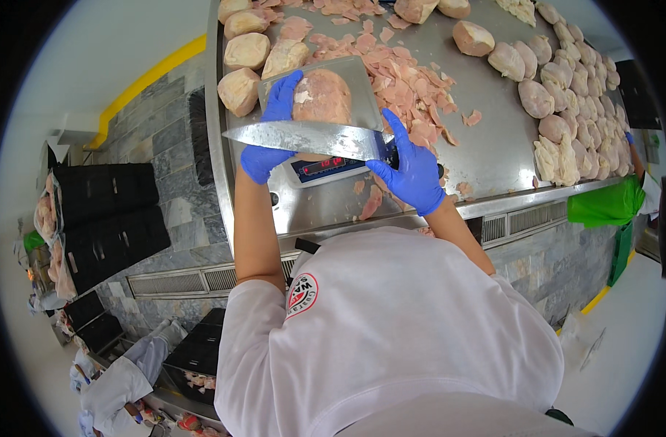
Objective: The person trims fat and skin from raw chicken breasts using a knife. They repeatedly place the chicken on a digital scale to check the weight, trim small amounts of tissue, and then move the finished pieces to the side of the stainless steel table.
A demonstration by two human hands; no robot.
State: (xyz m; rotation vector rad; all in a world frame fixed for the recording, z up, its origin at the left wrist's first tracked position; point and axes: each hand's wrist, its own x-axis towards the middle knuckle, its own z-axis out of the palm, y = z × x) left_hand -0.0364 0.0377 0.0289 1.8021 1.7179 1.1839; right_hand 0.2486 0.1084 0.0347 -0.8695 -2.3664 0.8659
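A large knife [304, 138] with a broad, smeared steel blade lies across the view, its tip to the left. My right hand [413, 171], in a blue glove, is closed round its dark handle. Behind the blade, a rounded piece of pink meat [323, 96] rests on the steel plate of a digital scale [362, 76], its red display lit. My left hand [278, 105], also gloved in blue, grips the left side of this meat with long fingers along it. The blade hides part of that hand and the near end of the meat.
Meat trimmings [413, 91] are heaped right of the scale on the steel table [486, 138]. Rounded meat pieces [245, 51] line the left edge, and many more [584, 109] crowd the right. Black crates [111, 193] stand at left. Other people [122, 386] work at lower left and far right.
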